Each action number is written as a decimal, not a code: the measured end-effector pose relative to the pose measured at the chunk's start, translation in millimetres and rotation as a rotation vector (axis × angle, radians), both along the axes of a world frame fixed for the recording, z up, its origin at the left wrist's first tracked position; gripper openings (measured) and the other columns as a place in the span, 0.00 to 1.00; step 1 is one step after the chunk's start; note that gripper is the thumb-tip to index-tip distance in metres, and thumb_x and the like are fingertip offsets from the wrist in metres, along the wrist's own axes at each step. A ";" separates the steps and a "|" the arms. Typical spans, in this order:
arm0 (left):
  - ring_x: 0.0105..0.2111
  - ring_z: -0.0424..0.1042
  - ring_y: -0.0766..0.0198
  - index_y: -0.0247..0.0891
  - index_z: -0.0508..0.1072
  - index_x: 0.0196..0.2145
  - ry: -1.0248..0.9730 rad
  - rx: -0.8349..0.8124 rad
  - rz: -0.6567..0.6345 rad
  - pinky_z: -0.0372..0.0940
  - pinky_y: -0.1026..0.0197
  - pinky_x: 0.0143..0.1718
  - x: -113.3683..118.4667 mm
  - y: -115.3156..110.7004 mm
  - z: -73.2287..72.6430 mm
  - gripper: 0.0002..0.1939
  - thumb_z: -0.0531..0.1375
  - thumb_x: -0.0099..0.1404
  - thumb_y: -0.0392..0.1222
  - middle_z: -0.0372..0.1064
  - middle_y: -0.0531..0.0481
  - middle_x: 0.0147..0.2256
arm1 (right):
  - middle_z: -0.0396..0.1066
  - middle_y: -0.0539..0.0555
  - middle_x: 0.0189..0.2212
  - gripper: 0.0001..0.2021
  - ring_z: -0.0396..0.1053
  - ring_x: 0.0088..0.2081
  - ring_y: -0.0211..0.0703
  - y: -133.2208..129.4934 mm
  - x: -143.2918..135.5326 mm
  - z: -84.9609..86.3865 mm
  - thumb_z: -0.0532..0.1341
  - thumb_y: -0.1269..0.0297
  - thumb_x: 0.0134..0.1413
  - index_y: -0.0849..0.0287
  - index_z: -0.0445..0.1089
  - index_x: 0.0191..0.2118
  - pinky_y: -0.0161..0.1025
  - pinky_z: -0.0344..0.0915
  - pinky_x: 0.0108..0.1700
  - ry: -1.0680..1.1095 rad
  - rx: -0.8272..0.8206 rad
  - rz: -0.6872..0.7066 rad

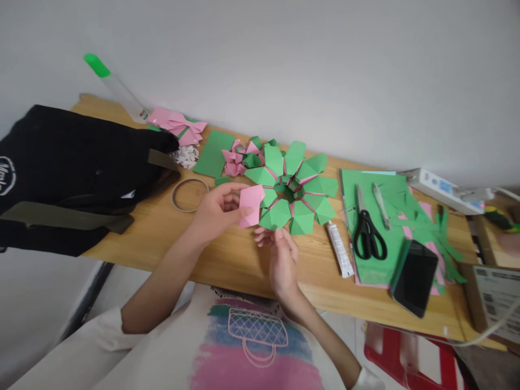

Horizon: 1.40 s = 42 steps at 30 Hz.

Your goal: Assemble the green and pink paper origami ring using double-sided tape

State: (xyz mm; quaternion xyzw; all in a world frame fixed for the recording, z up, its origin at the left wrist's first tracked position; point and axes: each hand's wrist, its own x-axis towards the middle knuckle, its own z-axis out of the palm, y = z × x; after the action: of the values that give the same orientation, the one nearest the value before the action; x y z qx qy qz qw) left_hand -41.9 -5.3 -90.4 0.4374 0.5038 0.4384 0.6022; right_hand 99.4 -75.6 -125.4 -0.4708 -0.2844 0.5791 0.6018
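My left hand (217,208) pinches a small pink folded paper (251,206) just left of a green and pink folded paper ring (296,187) lying on the wooden table (227,260). My right hand (281,254) hovers below the ring's near edge, fingers spread and touching or nearly touching its green points; it holds nothing that I can see. More pink and green folded pieces (242,155) lie behind the ring.
A black bag (77,173) fills the table's left end, a tape ring (189,194) beside it. Right of the ring: a glue tube (340,249), black scissors (369,235) and a pen (381,205) on green paper sheets (385,187), a black phone (415,277).
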 end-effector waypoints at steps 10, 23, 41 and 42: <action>0.28 0.75 0.61 0.44 0.76 0.42 0.036 0.011 -0.063 0.69 0.62 0.27 1.3 3.3 6.8 0.20 0.71 0.49 0.39 0.77 0.52 0.31 | 0.75 0.49 0.25 0.14 0.66 0.26 0.35 1.7 5.4 1.2 0.64 0.52 0.55 0.57 0.73 0.27 0.35 0.62 0.32 -0.009 -0.030 -0.027; 0.27 0.74 0.61 0.42 0.75 0.46 0.107 0.045 -0.095 0.66 0.62 0.26 11.5 -0.2 6.4 0.21 0.67 0.52 0.38 0.75 0.53 0.27 | 0.69 0.46 0.21 0.14 0.62 0.24 0.33 2.4 8.3 5.5 0.65 0.55 0.54 0.57 0.70 0.24 0.34 0.58 0.30 0.091 -0.042 0.013; 0.45 0.77 0.56 0.36 0.76 0.47 0.171 0.133 0.080 0.74 0.59 0.41 33.5 -30.1 -5.9 0.17 0.63 0.59 0.42 0.75 0.41 0.51 | 0.63 0.45 0.18 0.16 0.57 0.21 0.33 2.3 9.7 4.9 0.62 0.54 0.55 0.56 0.65 0.23 0.34 0.56 0.27 -0.018 -0.051 0.059; 0.47 0.76 0.55 0.36 0.76 0.47 0.166 0.126 0.069 0.74 0.59 0.42 33.1 -30.1 -5.1 0.17 0.62 0.60 0.42 0.74 0.41 0.52 | 0.62 0.44 0.18 0.16 0.57 0.21 0.33 1.8 10.4 4.4 0.63 0.53 0.55 0.56 0.65 0.23 0.34 0.55 0.26 -0.048 -0.055 0.055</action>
State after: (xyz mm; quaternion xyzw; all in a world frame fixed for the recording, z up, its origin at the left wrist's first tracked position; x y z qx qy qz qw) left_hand -8.7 -35.4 -95.5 0.4916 0.5382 0.4522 0.5140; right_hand 109.8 -73.8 -121.0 -0.4931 -0.2957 0.5914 0.5654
